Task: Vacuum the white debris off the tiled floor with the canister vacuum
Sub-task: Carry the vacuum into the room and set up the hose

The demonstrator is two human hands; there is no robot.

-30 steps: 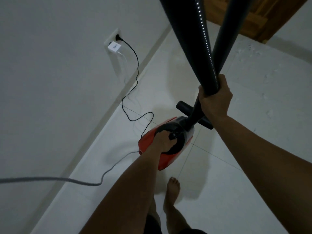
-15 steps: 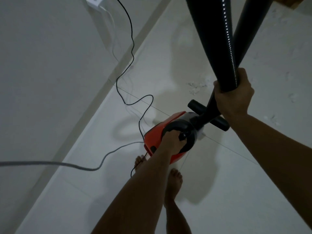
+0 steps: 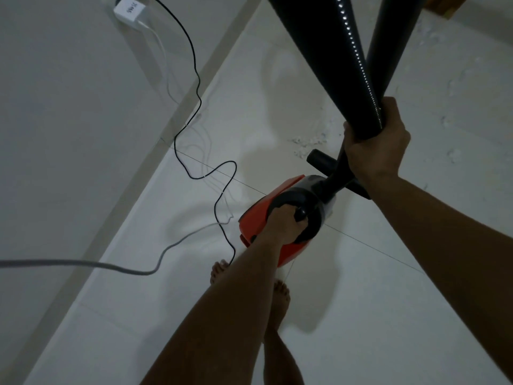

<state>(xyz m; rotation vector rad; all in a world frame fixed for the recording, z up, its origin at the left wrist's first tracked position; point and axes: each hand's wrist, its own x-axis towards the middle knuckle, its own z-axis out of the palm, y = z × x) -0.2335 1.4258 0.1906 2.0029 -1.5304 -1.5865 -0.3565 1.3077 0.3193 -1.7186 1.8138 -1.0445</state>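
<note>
While our left hand (image 3: 286, 222) curls its fingers round the handle of the orange canister vacuum (image 3: 255, 216), our right hand (image 3: 374, 151) grips the black tube (image 3: 319, 51), and the white debris (image 3: 308, 141) lies on the tiled floor (image 3: 388, 301) just left of those fingers, beside the nozzle (image 3: 322, 159).
</note>
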